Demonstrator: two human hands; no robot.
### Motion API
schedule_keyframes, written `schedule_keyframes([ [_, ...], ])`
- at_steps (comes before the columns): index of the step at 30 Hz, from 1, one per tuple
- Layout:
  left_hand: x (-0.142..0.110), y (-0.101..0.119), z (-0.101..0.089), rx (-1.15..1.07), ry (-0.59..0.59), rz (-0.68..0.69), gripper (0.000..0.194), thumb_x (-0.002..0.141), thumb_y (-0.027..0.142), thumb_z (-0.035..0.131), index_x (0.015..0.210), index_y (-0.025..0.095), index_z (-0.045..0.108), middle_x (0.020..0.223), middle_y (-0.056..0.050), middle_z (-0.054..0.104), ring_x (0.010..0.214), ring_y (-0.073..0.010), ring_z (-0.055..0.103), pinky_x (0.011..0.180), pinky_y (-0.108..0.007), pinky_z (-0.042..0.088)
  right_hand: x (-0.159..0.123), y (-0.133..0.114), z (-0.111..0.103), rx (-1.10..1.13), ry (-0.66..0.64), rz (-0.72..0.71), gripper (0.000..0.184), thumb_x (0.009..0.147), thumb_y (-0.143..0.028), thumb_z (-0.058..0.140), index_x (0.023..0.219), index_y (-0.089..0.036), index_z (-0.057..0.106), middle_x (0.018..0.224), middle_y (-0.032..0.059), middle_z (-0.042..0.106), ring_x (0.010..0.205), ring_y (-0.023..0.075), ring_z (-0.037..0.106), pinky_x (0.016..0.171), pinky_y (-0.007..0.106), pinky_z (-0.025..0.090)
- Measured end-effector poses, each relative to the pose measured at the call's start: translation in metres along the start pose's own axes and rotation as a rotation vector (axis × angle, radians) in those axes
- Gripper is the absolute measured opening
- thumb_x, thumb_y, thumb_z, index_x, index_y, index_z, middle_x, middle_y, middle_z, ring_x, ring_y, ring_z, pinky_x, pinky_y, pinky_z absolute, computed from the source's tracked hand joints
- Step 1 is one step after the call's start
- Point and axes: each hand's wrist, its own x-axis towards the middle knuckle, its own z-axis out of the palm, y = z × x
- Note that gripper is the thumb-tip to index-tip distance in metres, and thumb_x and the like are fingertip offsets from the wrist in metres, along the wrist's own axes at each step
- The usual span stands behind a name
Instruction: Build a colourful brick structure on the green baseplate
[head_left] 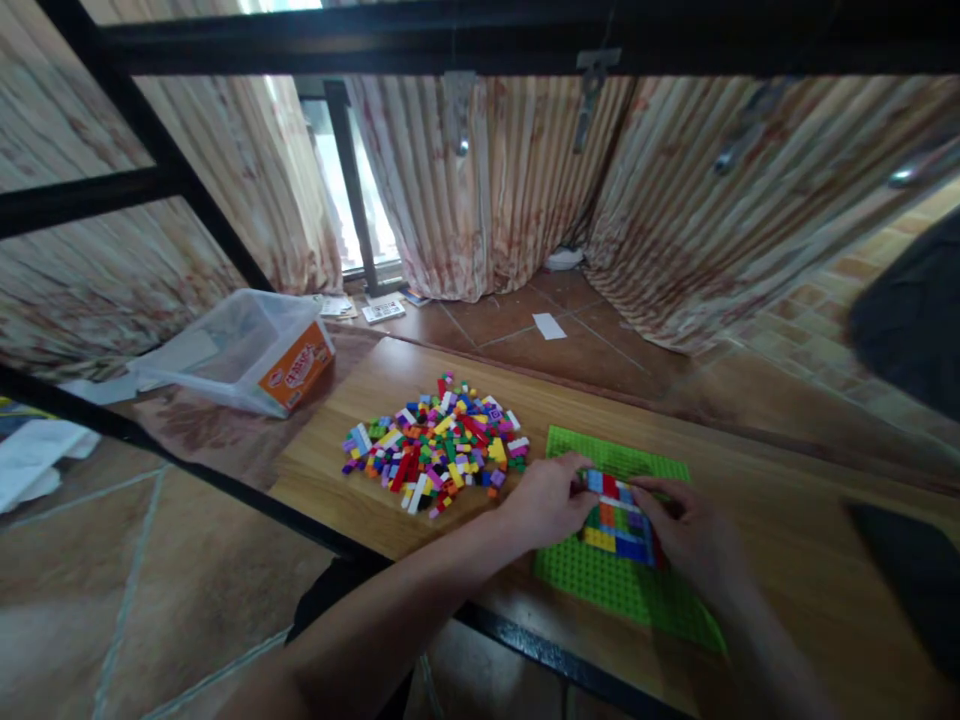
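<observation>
A green studded baseplate (562, 565) lies on the wooden board, with a flat block of coloured toy bricks (611, 515) on its middle. Blue, red, white, orange, green, yellow and purple bricks make up the block. At its left edge, my left hand (547, 500) is closed, thumb and fingers pressed against the bricks. My right hand (694, 530) grips the block's right side, its fingers curled over the upper right corner. Fingers hide parts of both edges; whether either one holds a separate small brick cannot be made out.
Left of the baseplate, a pile of loose toy bricks (442, 440) spreads over the wooden board (360, 400). A clear plastic bin (240, 350) with an orange label stands on the floor beyond. A dark flat object (900, 570) lies at right. Black metal bars (480, 40) cross overhead.
</observation>
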Motion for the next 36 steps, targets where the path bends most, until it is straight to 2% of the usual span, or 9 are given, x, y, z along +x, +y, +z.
schedule_keyframes([
  [4,0.001,0.000,0.000,0.024,0.019,0.036,0.026,0.083,0.021,0.055,0.105,0.017,0.067,0.086,-0.004,0.071,0.075,-0.0163,0.064,0.067,-0.025,0.049,0.002,-0.002,0.001,-0.029,-0.005,0.043,0.042,0.080,-0.055,0.054,0.094,-0.022,0.076,0.085,0.0064,0.073,0.070,0.0228,0.066,0.065,0.035,0.049],
  [9,0.003,-0.001,-0.007,0.064,0.008,0.013,0.030,0.082,0.025,0.059,0.109,0.015,0.067,0.086,-0.005,0.072,0.076,-0.0180,0.065,0.069,-0.026,0.050,0.001,-0.005,0.004,-0.031,-0.016,0.065,0.044,0.079,-0.057,0.054,0.097,-0.022,0.075,0.084,0.0062,0.073,0.070,0.0233,0.066,0.064,0.035,0.049],
  [12,0.003,-0.005,-0.036,0.100,0.012,0.009,0.025,0.083,0.024,0.059,0.103,0.015,0.070,0.084,-0.006,0.072,0.074,-0.0178,0.064,0.069,-0.027,0.049,0.002,-0.005,0.007,-0.025,-0.010,0.025,0.042,0.080,-0.055,0.054,0.095,-0.023,0.076,0.089,0.0067,0.074,0.075,0.0237,0.067,0.068,0.036,0.050],
  [16,-0.003,-0.015,-0.093,0.156,-0.045,0.095,0.018,0.078,0.020,0.062,0.092,0.016,0.073,0.081,-0.003,0.071,0.071,-0.0150,0.061,0.067,-0.024,0.046,0.002,-0.007,0.008,-0.024,0.015,0.018,0.038,0.081,-0.053,0.055,0.093,-0.024,0.076,0.093,0.0062,0.074,0.078,0.0237,0.067,0.071,0.037,0.050],
  [19,-0.008,-0.021,-0.120,0.293,-0.080,0.098,0.029,0.070,0.015,0.064,0.096,0.019,0.075,0.087,-0.002,0.071,0.075,-0.0155,0.062,0.067,-0.023,0.045,0.001,-0.011,0.007,-0.017,0.031,0.008,0.035,0.081,-0.050,0.055,0.091,-0.023,0.076,0.091,0.0062,0.075,0.077,0.0229,0.067,0.071,0.036,0.050],
  [23,-0.009,-0.029,-0.122,0.465,-0.123,0.115,0.038,0.067,0.008,0.060,0.097,0.023,0.076,0.106,-0.002,0.072,0.096,-0.0191,0.064,0.084,-0.026,0.047,0.000,-0.015,0.006,0.004,0.028,-0.001,0.034,0.081,-0.048,0.055,0.091,-0.022,0.076,0.089,0.0062,0.074,0.073,0.0213,0.066,0.069,0.034,0.050],
  [26,-0.008,-0.033,-0.116,0.556,-0.127,0.142,0.038,0.069,0.008,0.057,0.097,0.024,0.076,0.109,-0.002,0.071,0.104,-0.0200,0.063,0.091,-0.028,0.046,0.001,-0.015,0.007,0.022,0.028,-0.018,0.034,0.081,-0.048,0.055,0.090,-0.022,0.076,0.090,0.0064,0.074,0.074,0.0210,0.066,0.069,0.034,0.050],
  [33,-0.009,-0.030,-0.123,0.549,-0.102,0.067,0.021,0.070,0.018,0.063,0.088,0.019,0.073,0.087,-0.003,0.071,0.081,-0.0196,0.063,0.073,-0.028,0.046,0.001,-0.015,0.007,0.060,0.043,-0.040,0.031,0.081,-0.045,0.057,0.088,-0.022,0.076,0.091,0.0065,0.075,0.076,0.0208,0.066,0.071,0.034,0.050],
  [36,-0.009,-0.029,-0.125,0.388,-0.078,0.044,0.012,0.072,0.020,0.064,0.083,0.017,0.069,0.073,-0.001,0.066,0.067,-0.0153,0.059,0.062,-0.025,0.042,0.000,-0.020,0.006,0.087,0.104,-0.029,0.031,0.081,-0.044,0.057,0.088,-0.021,0.076,0.087,0.0063,0.074,0.072,0.0199,0.065,0.070,0.034,0.050],
])
